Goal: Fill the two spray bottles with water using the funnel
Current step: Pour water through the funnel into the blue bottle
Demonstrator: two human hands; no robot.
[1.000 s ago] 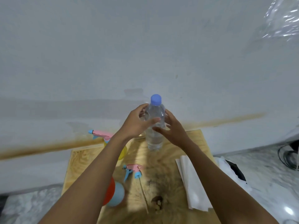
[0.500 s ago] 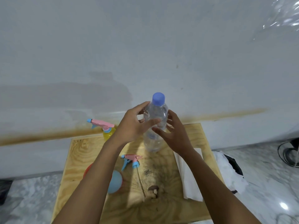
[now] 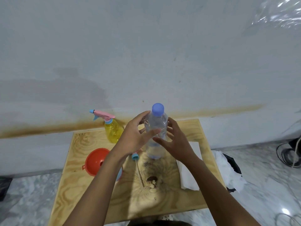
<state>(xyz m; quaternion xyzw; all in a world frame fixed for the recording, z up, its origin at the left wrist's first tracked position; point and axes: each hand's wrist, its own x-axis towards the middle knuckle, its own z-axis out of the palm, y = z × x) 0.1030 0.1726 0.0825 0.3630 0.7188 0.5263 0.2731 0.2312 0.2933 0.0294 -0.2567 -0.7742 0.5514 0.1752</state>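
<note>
Left hand: grips the water bottle.
Right hand: cupped at its other side; contact I cannot tell.
Water bottle: upright, capped, on table.
Funnel: left, near yellow spray bottle.

The bottle is standing on the table, in the middle, near the back edge. The left hand is holding its left side and the right hand its right side. The spray bottle is standing near the back left corner. The funnel is lying before it, by the left edge. The sprayer is lying just before the bottle, partly under the left arm. The paper is lying along the right edge.
</note>
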